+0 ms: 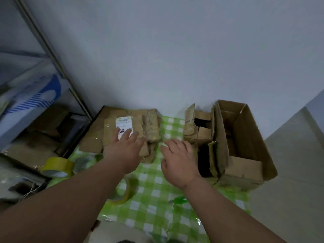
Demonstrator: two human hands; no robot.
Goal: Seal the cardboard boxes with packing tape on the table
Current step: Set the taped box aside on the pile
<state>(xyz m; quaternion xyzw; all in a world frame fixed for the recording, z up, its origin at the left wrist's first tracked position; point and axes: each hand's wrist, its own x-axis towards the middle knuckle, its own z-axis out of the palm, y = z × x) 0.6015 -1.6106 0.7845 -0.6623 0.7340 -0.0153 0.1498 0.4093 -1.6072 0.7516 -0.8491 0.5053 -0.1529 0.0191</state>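
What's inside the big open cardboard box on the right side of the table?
The big open box shows only bare cardboard walls, an inner flap and a dark patch low down. No contents are visible. Its near wall hides the bottom, so something small could lie there unseen.

Bare forearms, no sleeves; left hand, right hand.

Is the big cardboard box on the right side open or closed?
Open. The big cardboard box has its top flaps raised, and its bare inner walls and floor show from above.
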